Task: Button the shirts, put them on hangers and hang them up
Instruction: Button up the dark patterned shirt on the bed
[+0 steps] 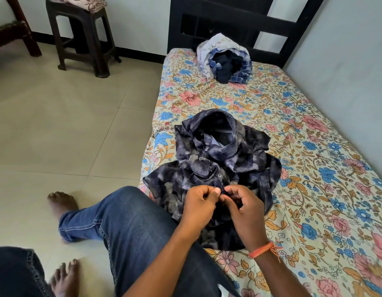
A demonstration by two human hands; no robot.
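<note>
While both hands meet over the front of the garment, the scene is set out thus:

Left hand: the left hand (199, 205) is curled, thumb and forefinger pinched narrowly on the edge of the dark navy floral-print fabric shirt (209, 166).
Right hand: the right hand (244, 207) is curled likewise, its fingertips (223, 197) pinched on the opposite edge, touching the left thumb.
Shirt: it is spread crumpled on the floral-patterned bedsheet (314, 168), collar beyond the fingers, two buttons seen just past the fingertips.
Wrist: an orange thread band (264, 249) is tied behind the right hand.
Other clothes: a pile of blue checked and white shirts (224, 58) lies well beyond the fingers.
Writing: none can be read.
</note>
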